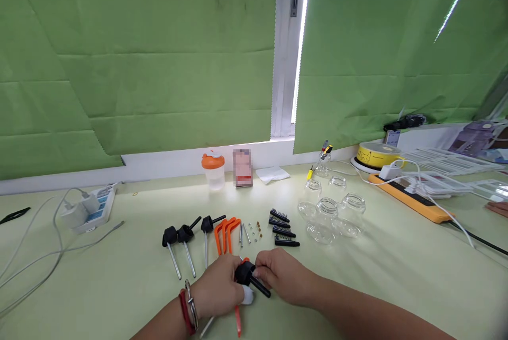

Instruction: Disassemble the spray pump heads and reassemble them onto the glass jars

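My left hand point(220, 284), with a white wrap on its thumb, grips a black spouted head point(243, 272) low in the middle of the table. An orange lever point(237, 319) and a metal tube point(207, 327) stick out below that hand. My right hand point(283, 276) is closed in a pinch against the head's right side; whatever its fingertips hold is hidden. Just beyond lie several orange levers point(229, 231), long screws point(245, 233) and tiny nuts and brass-coloured bits point(259, 229). Similar black heads with metal tubes point(185, 234) rest to the left.
Black plungers with springs point(283, 230) lie right of the small parts. Several clear glass jars point(327, 218) stand farther right, near a jar of screwdrivers point(323, 162). An orange power strip point(413, 199) and cables are at right. A white power strip point(103, 210) sits left; an orange-lidded cup point(215, 173) stands behind.
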`<state>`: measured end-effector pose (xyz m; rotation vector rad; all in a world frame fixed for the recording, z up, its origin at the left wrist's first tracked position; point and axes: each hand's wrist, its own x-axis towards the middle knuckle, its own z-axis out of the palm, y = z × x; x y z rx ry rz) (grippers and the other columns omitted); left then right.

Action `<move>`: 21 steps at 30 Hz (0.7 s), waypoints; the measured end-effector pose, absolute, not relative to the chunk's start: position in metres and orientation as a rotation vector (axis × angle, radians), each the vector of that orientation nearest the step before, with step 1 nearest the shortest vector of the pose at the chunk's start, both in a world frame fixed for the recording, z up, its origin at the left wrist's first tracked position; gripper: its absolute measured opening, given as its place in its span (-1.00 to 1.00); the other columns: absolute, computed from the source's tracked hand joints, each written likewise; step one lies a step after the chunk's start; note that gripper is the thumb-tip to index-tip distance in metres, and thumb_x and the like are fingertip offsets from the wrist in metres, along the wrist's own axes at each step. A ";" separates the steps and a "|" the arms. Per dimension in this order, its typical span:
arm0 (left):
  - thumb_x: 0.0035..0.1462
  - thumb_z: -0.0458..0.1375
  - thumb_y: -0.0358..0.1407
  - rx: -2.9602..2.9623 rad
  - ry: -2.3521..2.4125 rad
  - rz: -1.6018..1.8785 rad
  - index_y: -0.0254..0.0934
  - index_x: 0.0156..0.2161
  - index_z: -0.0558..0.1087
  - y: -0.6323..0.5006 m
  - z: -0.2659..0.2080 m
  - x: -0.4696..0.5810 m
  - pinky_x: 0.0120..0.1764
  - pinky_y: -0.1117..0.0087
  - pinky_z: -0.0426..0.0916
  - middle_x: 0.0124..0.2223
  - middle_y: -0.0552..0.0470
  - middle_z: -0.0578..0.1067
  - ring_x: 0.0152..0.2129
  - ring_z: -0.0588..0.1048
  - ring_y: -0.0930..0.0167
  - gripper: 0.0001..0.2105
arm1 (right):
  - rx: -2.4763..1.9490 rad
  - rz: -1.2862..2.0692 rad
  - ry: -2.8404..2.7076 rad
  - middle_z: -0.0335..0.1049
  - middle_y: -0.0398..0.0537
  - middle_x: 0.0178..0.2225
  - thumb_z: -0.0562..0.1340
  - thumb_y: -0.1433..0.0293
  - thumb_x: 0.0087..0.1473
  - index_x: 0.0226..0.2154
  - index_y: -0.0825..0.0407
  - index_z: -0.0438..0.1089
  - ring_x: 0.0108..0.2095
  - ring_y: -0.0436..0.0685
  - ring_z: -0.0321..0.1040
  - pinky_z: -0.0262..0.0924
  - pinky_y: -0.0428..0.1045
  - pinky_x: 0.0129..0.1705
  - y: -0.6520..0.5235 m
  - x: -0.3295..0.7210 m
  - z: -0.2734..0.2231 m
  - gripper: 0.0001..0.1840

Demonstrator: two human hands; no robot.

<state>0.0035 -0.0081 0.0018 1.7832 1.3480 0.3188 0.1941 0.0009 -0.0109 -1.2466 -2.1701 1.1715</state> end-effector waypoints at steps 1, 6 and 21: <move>-0.27 0.11 -0.38 1.784 1.323 0.302 -0.27 -0.51 0.25 -0.009 0.003 0.004 -0.60 0.51 0.01 -0.57 0.19 0.16 -0.62 0.13 0.53 -0.88 | -1.241 1.221 -2.125 0.26 -0.21 -0.60 0.11 0.38 0.07 -0.51 0.06 0.26 -0.57 -0.07 0.10 -0.02 -0.15 -0.50 0.002 0.194 -0.011 -0.83; -0.30 0.11 -0.38 1.893 1.206 0.211 -0.25 -0.54 0.19 -0.013 0.009 0.005 -0.61 0.53 -0.01 -0.56 0.20 0.15 -0.61 0.12 0.55 -0.84 | -1.109 1.663 -1.739 0.19 -0.25 -0.62 0.20 0.23 0.04 -0.42 0.10 0.31 -0.61 -0.11 0.01 -0.09 -0.16 -0.56 0.006 0.194 -0.008 -0.75; -0.42 0.10 -0.44 2.232 0.887 -0.085 -0.23 -0.65 0.12 -0.023 0.028 0.008 -0.65 0.50 -0.02 -0.69 0.24 0.12 -0.74 0.10 0.55 -0.80 | -1.057 1.985 -1.475 0.24 -0.27 -0.69 0.28 0.22 -0.10 -0.50 0.07 0.23 -0.77 -0.17 -0.03 -0.19 -0.19 -0.73 0.016 0.194 -0.015 -0.71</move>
